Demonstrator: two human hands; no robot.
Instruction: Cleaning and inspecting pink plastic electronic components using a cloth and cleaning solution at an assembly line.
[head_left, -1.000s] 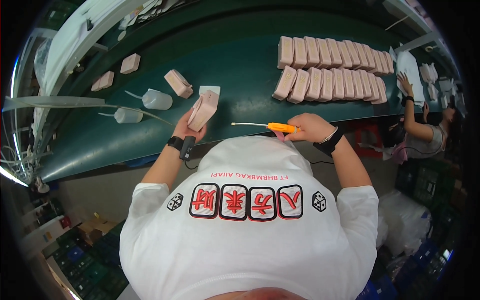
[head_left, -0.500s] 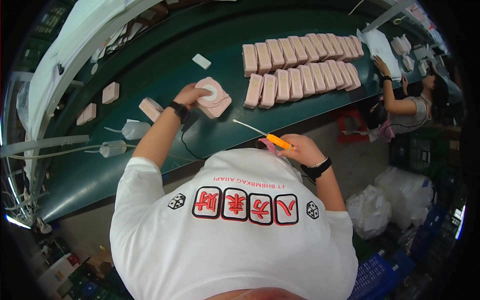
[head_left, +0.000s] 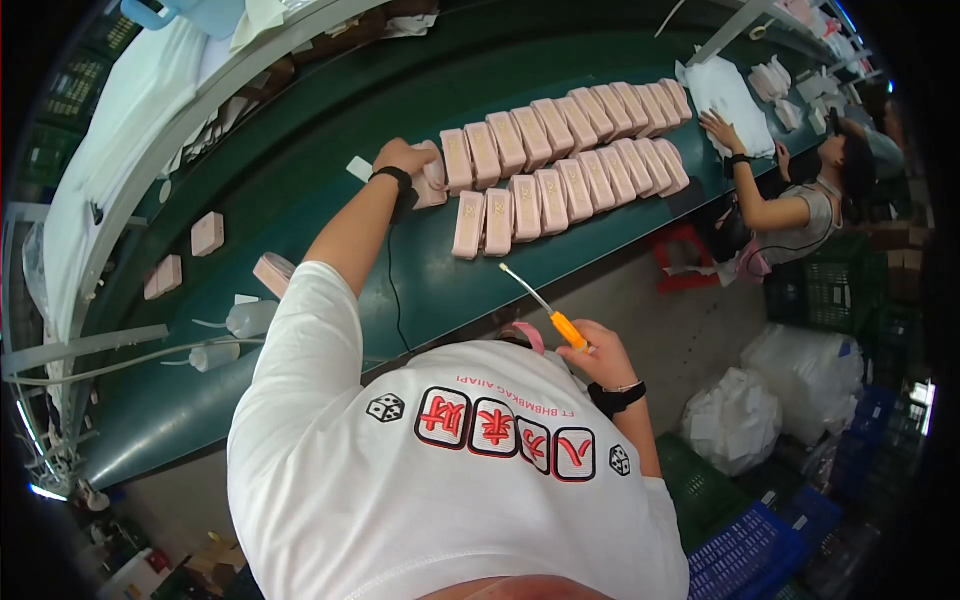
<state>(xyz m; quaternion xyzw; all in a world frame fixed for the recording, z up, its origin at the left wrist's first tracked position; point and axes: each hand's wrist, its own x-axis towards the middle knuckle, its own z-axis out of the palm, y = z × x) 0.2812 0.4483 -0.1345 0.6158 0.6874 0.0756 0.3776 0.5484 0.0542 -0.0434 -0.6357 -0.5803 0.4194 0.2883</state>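
Note:
At the left end of the far row, my left hand (head_left: 405, 158) is closed on a pink case (head_left: 431, 188), which stands beside the other cases. The hand and wrist hide part of it. My right hand (head_left: 598, 352) is wrapped round the orange handle of a screwdriver (head_left: 566, 329), held before my chest. Its thin shaft points up and left toward the bench edge, ending in a pale tip. Two rows of upright pink cases (head_left: 526, 205) fill the middle of the green bench (head_left: 330, 215). By my left forearm lies a small white block (head_left: 360, 170).
More pink cases (head_left: 207, 234) stand at the left, near translucent squeeze bottles (head_left: 250, 319). A black cord (head_left: 396, 290) runs over the bench edge. At the right, a co-worker's hand (head_left: 720, 130) rests on white sheets (head_left: 730, 95). Crates (head_left: 745, 550) and plastic bags (head_left: 735, 415) stand on the floor.
My left hand has carried the pink case away from me and to the row's end, turning it upright. My right hand still holds the screwdriver, slightly lower. The view has shifted.

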